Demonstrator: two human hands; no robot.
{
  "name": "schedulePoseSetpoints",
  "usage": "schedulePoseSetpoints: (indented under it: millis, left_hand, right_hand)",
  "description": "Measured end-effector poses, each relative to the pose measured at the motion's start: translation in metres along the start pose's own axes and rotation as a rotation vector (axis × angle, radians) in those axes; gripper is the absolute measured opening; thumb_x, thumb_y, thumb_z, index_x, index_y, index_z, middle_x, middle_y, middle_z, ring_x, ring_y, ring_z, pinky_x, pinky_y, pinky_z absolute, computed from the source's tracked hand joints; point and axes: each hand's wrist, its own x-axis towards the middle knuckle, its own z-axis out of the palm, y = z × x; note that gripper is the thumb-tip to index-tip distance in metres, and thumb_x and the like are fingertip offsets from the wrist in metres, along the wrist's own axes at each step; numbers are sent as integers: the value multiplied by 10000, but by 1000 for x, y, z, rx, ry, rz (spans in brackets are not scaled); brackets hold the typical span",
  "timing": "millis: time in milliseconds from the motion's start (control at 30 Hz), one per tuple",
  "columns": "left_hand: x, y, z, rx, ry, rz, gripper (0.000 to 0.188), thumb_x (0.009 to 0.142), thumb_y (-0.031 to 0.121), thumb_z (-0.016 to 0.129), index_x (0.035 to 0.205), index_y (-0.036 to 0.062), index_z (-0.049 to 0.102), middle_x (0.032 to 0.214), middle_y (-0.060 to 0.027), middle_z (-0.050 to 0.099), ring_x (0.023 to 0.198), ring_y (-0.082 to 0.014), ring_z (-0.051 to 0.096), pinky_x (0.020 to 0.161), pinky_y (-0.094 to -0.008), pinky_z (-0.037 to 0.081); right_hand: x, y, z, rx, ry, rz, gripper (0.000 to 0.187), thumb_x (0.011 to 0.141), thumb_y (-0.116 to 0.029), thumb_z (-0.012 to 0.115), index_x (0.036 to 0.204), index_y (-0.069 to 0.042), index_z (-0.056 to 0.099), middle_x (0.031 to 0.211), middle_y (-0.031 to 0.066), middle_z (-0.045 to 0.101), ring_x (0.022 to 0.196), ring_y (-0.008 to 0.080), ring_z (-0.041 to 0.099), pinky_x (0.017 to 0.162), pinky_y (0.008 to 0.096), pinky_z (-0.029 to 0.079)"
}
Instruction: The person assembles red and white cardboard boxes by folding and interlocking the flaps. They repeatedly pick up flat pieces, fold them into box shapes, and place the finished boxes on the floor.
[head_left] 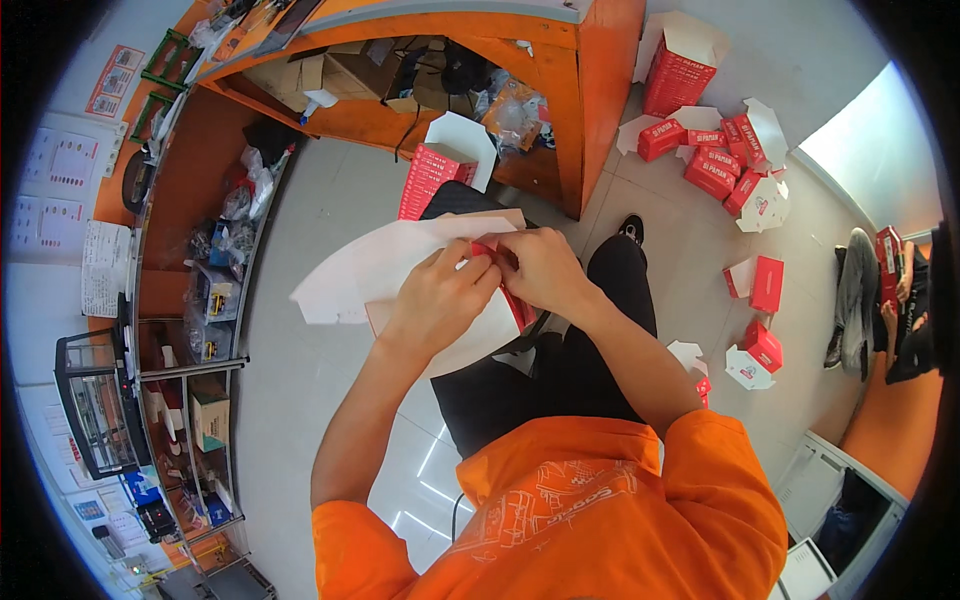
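Note:
A partly folded paper food box (365, 262), white inside and red outside, lies across my lap. Its wide white panel spreads to the left, and a red edge shows at the right. My left hand (440, 295) is closed on a red flap near the middle of the box, fingertips pinched together. Close beside it, my right hand (545, 268) grips the same red part, with its thumb and fingers at the fold. The fingers hide just how the flap is held. Beyond my hands stands a stack of nested red boxes (436, 172) with a white flap.
Several folded red boxes (711, 172) lie on the floor at the right, below a taller stack (680, 78). An orange workbench (605, 95) stands ahead, and a cluttered metal shelf (190, 370) lines the left. Another person (905, 300) sits at the far right holding a red box.

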Motion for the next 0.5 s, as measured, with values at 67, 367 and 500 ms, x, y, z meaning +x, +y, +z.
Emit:
schedulePoseSetpoints:
  millis: [67,367,500]
  left_hand:
    - [1,-5,2,-12,-30,12,133,764,94,665,893,83,694,972,7,685,1010,-195,635,798,-327,591]
    - [-4,-14,19,-36,-51,-51,198,785,99,702,980,80,728,1061,-20,717,1080,-213,651,880,-397,560]
    - [-22,14,4,-117,214,-467,310,826,117,777,1131,93,726,1128,-69,725,1082,-258,672,892,-395,549]
  right_hand:
    - [-1,1,6,86,65,-47,160,831,-86,678,955,-20,754,845,197,718,774,387,706,719,464,572]
    - [-2,8,4,235,-35,137,149,861,-70,666,980,-9,731,848,221,708,779,400,705,699,443,553]
    - [-11,-5,0,384,163,215,235,918,-140,680,1104,3,691,989,200,715,899,379,712,790,420,558]
